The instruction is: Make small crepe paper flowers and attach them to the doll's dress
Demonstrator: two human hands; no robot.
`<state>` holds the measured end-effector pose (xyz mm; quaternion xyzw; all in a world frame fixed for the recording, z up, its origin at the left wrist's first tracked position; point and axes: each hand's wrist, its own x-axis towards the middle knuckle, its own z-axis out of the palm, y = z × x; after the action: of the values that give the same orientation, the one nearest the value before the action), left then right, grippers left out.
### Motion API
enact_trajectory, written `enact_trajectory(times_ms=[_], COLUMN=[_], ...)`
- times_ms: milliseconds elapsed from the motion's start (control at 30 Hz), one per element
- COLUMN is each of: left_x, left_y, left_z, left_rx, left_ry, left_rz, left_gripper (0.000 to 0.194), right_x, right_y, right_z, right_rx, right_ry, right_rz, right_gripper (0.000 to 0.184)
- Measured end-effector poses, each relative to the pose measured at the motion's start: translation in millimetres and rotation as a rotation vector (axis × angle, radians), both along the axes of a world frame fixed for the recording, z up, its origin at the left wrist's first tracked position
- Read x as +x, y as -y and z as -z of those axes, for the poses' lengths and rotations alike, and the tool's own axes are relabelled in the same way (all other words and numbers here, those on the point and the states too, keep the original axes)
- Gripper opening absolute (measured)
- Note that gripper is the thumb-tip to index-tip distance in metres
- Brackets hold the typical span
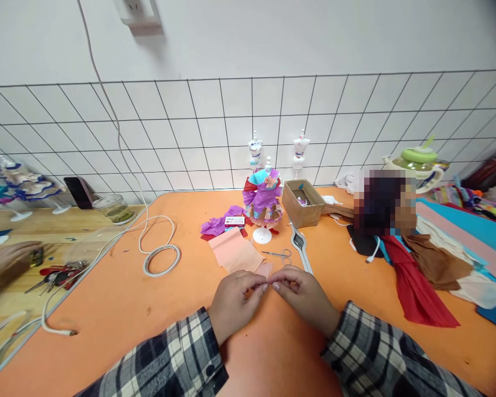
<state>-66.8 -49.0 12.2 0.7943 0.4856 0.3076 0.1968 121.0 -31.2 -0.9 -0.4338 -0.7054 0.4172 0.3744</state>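
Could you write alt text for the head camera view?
A left hand and a right hand in plaid sleeves meet at the fingertips over an orange table, near a pale pink sheet; anything pinched is too small to identify. Beyond are small scissors, a purple ruffled dress on a white stand, and an open box.

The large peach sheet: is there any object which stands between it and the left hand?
Nothing visible stands between the left hand and the large peach sheet; the hand is near its front edge. A smaller pink piece lies just beyond the fingertips.
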Motion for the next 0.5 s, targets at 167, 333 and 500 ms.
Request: enact_trajectory(times_ms=[167, 333, 500], left_x=[2.6, 4.6, 6.6], left_y=[1.8, 1.3, -0.9], left_z=[2.7, 2.6, 4.5], left_rx=[-0.068, -0.159, -0.214], left_ry=[0.068, 0.183, 0.245], left_rz=[-0.012, 0.01, -0.014], left_gripper=[0.018, 0.017, 0.017], right_x=[3.6, 6.9, 5.9], right_y=[-0.2, -1.9, -1.1], right_z=[-2.3, -1.6, -2.6], right_rx=[0.179, 0.269, 0.29], right_ry=[0.091, 0.149, 0.165], right_rz=[-0.024, -0.032, -0.006], right_gripper=[0.013, 0.015, 0.014])
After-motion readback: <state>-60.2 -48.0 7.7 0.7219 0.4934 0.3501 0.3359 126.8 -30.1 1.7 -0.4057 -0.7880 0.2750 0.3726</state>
